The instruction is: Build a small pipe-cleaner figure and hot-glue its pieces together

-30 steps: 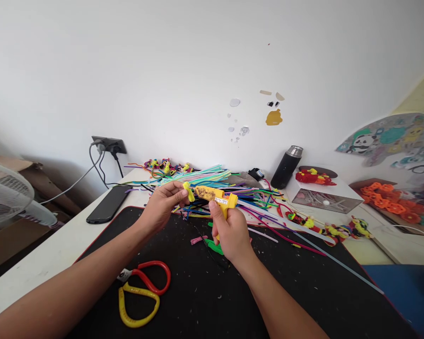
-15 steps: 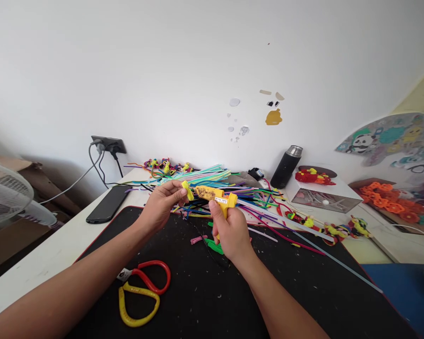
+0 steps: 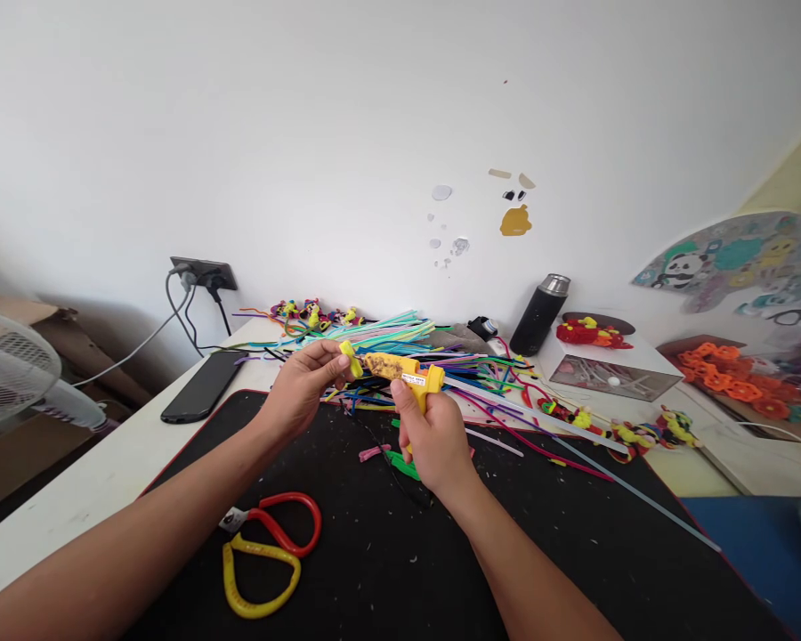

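A yellow hot glue gun [image 3: 407,374] with a stained front half is gripped by its handle in my right hand [image 3: 437,441]. A long translucent glue stick [image 3: 540,414] runs out of its back end to the right. Between the thumb and fingers of my left hand [image 3: 307,383] is a small yellow fuzzy piece [image 3: 351,359], which looks like bent pipe cleaner. The gun's nozzle points at this piece, very close to it; whether they touch I cannot tell. Beyond both hands lies a heap of coloured pipe cleaners [image 3: 387,334].
Scissors [image 3: 263,556] with one red and one yellow handle lie on the black mat [image 3: 374,570]. A phone [image 3: 204,385] is at the left, a black flask [image 3: 539,313] and a white box [image 3: 614,369] at the back right. Green and pink pieces [image 3: 400,463] lie under my right hand.
Both hands stay almost in place, with the glue gun and the yellow piece held as before. The whole view has shifted very slightly.
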{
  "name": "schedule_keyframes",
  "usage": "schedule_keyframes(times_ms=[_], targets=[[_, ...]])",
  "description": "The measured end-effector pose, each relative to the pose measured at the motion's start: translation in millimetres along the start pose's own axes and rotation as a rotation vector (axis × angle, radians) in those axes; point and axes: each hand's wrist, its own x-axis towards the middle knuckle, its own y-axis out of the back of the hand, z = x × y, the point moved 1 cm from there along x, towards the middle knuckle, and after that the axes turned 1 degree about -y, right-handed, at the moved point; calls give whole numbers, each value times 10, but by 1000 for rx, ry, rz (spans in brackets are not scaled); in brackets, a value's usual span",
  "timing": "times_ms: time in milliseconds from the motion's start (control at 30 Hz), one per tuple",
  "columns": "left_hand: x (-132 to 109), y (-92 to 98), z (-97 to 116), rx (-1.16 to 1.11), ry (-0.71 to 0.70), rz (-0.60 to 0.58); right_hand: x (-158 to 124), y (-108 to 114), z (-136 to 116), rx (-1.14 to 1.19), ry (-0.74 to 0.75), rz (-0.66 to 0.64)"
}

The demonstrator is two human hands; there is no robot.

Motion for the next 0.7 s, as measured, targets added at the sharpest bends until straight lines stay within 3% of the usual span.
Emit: schedule_keyframes(times_ms=[700], targets=[[2,-5,-31,-7,19,-7,6,10,-4,-42,38,10]])
